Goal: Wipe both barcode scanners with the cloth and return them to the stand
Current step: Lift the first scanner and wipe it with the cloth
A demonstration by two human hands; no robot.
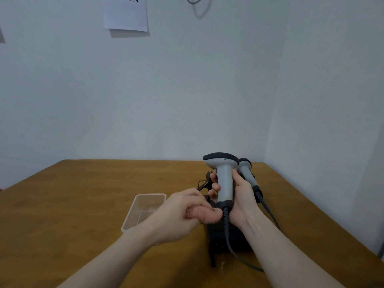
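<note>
The right hand (239, 194) grips the grey-handled, dark-capped barcode scanner (224, 179) upright; the left hand (178, 215) bunches the pink cloth (205, 215) at its base. Its coiled dark cable (226, 225) beneath could snag the second grey scanner (247, 173) just behind the right hand.

One head-worn camera looks forward and down, close above the counter (83, 204), facing a wall corner (268, 132).

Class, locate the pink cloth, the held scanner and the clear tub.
pink cloth (204, 215), head view, bunched middle.
held scanner (224, 183), head view, grey handle.
clear tub (133, 213), head view, left wall.
</note>
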